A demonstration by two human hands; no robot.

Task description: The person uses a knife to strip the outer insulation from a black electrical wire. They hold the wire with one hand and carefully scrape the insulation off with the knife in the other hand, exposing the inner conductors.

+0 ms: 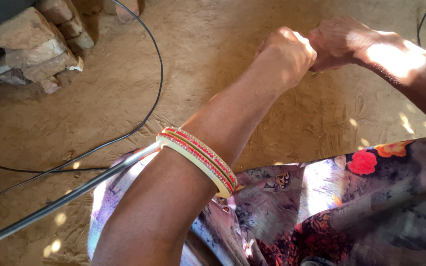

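Both hands, left hand (pixel 284 54) and right hand (pixel 343 42), are closed into fists pressed together above the earthen floor (pixel 223 44); whatever their grip holds is hidden, so progress cannot be judged. Nearer than the fists, a metal rod (pixel 70 197) slants from the bangle (pixel 198 157) toward the lower left.

Shiny metal rod (pixel 65 199), glossy floral cloth (pixel 371 197), rough earthen floor (pixel 99 98)

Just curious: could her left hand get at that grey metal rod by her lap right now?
Probably not at once. The left hand is fisted against the right hand, away from the metal rod, which runs under the left forearm by the bangles. Nothing blocks it otherwise.
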